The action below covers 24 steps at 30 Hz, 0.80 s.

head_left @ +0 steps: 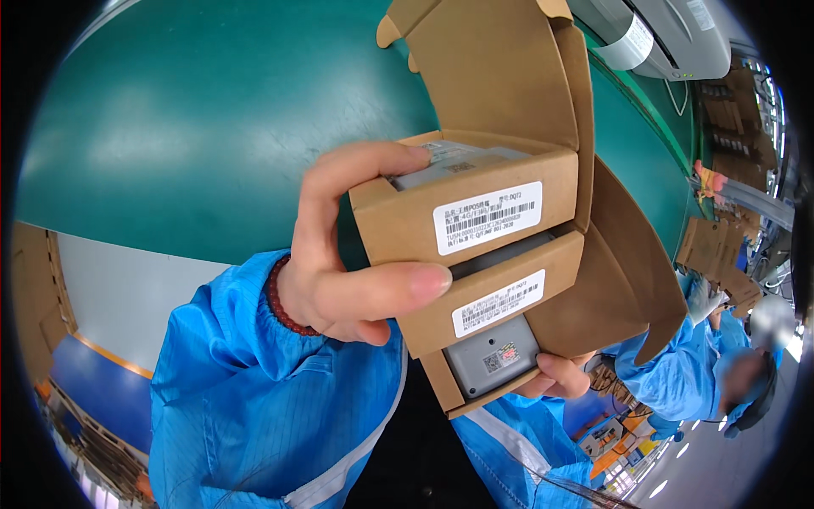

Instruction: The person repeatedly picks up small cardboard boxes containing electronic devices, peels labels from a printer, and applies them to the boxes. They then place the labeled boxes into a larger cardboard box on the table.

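Observation:
My left hand [331,254] is closed round the left end of a brown cardboard box [398,227]. Its index finger rests on a grey device [432,172] inside, and its thumb presses near the front edge. This box's lid stands raised. Right below is a second open cardboard box [555,276], tilted like the first, with its flap folded out to the right. Another grey device [493,352] with a small coded sticker lies in it. My right hand [560,377] grips its lower right edge, fingers mostly hidden. Both boxes carry a white barcode label [487,218].
A green tabletop [212,127] spreads out beyond the boxes. At the far right stands a grey printer [678,38] with a white paper strip coming out. A co-worker in blue [678,373] is at the right. Stacked cartons [716,254] are behind.

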{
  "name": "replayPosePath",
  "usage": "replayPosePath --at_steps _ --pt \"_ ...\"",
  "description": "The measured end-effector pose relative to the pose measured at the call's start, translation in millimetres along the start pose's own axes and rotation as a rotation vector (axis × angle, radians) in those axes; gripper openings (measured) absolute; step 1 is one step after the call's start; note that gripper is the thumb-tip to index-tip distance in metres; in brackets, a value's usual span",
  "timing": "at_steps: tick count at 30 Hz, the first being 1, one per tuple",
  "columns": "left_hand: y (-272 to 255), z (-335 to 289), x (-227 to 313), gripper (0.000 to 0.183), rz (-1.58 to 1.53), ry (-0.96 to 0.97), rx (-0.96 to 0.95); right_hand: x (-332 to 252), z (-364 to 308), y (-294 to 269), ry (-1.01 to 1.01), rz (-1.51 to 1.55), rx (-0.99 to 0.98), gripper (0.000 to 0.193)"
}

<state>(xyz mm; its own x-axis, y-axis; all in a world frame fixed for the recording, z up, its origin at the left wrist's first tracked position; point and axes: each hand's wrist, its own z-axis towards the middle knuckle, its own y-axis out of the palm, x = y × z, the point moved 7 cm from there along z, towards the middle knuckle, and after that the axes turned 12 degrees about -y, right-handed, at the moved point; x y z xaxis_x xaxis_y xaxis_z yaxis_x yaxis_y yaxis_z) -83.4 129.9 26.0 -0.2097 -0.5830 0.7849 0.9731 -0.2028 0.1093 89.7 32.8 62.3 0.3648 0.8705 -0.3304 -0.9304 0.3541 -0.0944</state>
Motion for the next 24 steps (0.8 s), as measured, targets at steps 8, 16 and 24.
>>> replayPosePath --at_steps 8,16,24 --pt "-4 -5 1 0.045 0.029 -0.024 0.021 26 46 27 0.092 -0.269 -0.321 0.05" --pt "-1 -3 -1 0.043 0.028 -0.061 -0.007 40 52 41 0.222 -0.234 -0.481 0.066" --pt "-1 -2 0 0.042 -0.002 -0.092 0.023 34 36 32 0.171 -0.096 -0.289 0.061"
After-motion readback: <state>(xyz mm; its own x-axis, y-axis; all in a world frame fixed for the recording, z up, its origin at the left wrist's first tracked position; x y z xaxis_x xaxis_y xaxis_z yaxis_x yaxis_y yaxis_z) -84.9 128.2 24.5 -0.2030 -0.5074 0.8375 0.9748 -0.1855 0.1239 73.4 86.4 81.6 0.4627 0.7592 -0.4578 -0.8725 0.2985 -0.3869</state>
